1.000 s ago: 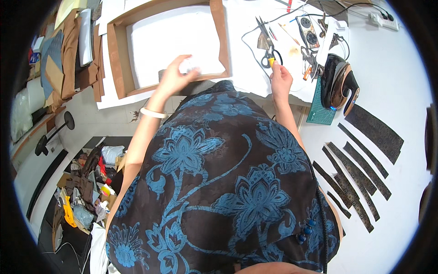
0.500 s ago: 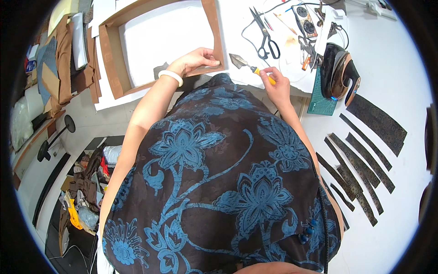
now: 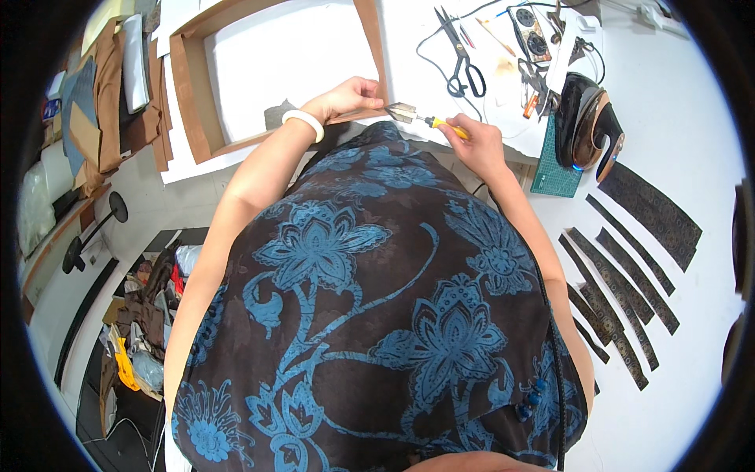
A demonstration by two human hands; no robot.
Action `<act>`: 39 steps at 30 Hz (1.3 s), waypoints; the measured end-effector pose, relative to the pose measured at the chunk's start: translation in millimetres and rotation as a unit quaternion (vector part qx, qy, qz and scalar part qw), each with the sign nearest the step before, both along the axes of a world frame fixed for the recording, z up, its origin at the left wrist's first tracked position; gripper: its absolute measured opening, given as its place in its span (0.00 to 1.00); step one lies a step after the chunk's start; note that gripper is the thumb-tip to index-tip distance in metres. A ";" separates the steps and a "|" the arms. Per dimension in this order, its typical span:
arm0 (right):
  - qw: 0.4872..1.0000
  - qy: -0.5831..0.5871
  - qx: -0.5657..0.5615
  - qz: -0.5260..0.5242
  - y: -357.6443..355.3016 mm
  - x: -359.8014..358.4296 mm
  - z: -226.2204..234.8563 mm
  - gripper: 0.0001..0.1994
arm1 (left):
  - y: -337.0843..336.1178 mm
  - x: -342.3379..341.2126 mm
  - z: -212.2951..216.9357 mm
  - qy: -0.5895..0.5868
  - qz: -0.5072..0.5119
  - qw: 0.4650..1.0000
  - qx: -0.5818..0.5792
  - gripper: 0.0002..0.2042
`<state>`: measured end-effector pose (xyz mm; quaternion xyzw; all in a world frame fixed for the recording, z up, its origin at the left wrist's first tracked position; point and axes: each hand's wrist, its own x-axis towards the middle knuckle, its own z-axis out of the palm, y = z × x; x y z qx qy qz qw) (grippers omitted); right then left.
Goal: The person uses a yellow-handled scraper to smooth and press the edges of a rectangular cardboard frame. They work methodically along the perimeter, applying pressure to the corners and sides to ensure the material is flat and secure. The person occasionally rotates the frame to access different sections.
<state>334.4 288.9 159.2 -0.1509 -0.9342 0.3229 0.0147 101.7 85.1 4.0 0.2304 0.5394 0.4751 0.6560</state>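
left hand (image 3: 346,96): your fingers pinch the brown frame (image 3: 189,94) edge
right hand (image 3: 478,143): you grip the yellow-handled scraper (image 3: 415,116), blade at frame

A craft workshop — scissors (image 3: 460,59), cut fabric strips (image 3: 621,275) (dark), cutting mat (image 3: 550,169).

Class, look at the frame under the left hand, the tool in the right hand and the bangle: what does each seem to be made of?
Frame: matt brown, flat, likely cardboard or fabric-covered board. Tool: shiny metal blade with a yellow, probably plastic handle. Bangle: smooth, glossy white, perhaps jade or plastic.
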 end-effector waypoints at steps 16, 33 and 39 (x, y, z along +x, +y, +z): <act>0.996 -0.047 -0.046 -0.063 -5.2 -10.0 7.6 0.11 | -4.6 -5.0 19.5 -0.075 0.012 0.996 -0.045 0.08; 0.834 0.008 -0.483 -0.268 -40.8 7.5 -68.0 0.11 | 3.7 -3.1 24.5 -0.172 0.186 0.967 -0.013 0.14; 0.870 0.021 -0.427 -0.245 -48.0 5.5 -74.3 0.11 | 5.1 -4.7 19.3 -0.177 0.183 0.967 -0.018 0.14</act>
